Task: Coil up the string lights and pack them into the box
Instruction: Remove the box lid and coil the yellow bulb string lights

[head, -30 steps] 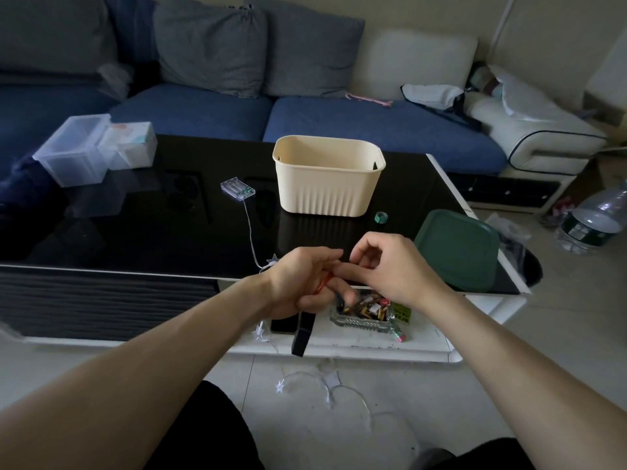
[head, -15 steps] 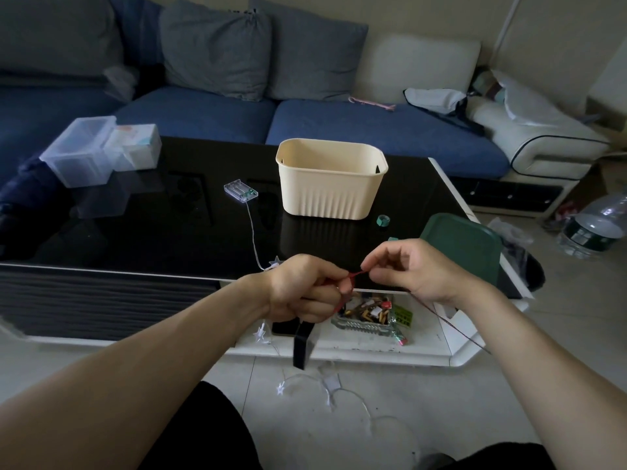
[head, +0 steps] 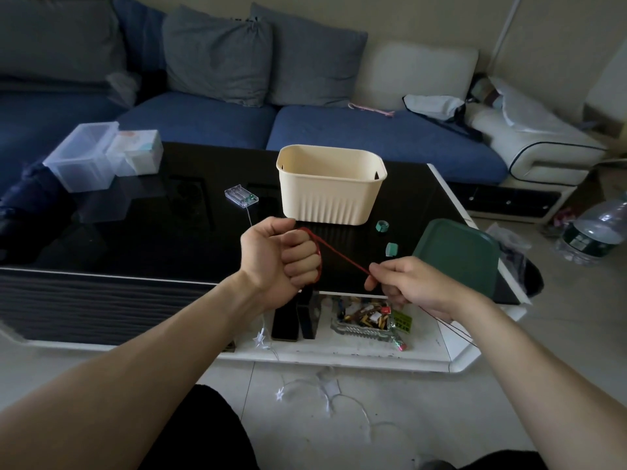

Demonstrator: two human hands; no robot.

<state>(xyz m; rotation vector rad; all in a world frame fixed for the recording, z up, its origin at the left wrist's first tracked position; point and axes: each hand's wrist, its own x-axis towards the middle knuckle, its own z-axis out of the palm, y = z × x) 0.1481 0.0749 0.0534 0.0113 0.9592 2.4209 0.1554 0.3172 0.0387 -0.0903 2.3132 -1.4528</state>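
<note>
Taking the cream box (head: pixel 330 184) on the black table (head: pixel 135 239) as the landmark: far to its left stand a clear plastic tub (head: pixel 83 157) and a pale carton (head: pixel 137 154), touching each other. Just left of the box lies the clear battery case (head: pixel 241 196) of the string lights (head: pixel 305 391); its thin wire runs toward the table's near edge, passes behind the left hand (head: pixel 278 257), and trails to the floor, where small star bulbs lie loose. The left hand, in front of the box, is closed in a fist with a red cord (head: pixel 339 256) looped round its fingers. The cord stretches taut to the right hand (head: pixel 410 283), which pinches it between thumb and fingertips. Right of the box sit two small green pieces (head: pixel 382 226) and a dark green lid (head: pixel 458 256). Below, on the table's white shelf, is a tray of clutter (head: pixel 364 318).
</note>
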